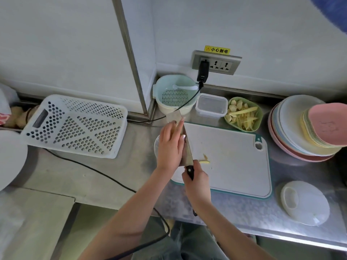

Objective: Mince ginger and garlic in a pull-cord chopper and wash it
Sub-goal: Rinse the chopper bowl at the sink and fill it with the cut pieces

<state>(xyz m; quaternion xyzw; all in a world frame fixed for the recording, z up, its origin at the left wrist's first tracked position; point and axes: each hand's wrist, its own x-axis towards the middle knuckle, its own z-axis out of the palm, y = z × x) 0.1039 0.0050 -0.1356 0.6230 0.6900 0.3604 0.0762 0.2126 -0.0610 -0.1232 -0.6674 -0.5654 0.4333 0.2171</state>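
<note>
- At the left edge of the white cutting board with a teal rim (234,156), the left hand (170,145) lies flat against the side of the steel cleaver blade (185,143), its fingers (179,126) straight and together.
- Just below it, the right hand (197,180) grips the cleaver's black handle (190,170), fingers curled tightly round it.
- Under the left hand, the rim of a clear round chopper bowl (156,145) shows on the steel surface (116,177), touching the board's left edge.
- A few yellow ginger slivers (205,160) lie on the board just beside the blade.
- Behind the board, a green dish (258,117) holds peeled garlic cloves (234,107) and ginger strips (246,118).
- Beside the dish stand a clear lidded box (211,105) and a pale green colander bowl (175,94).
- The white round chopper lid with its pull handle (305,202) rests on the surface to the right of the board's near corner.
- Stacked pastel plates (304,128) sit at far right; a white perforated basket (75,126) lies upturned at left.
</note>
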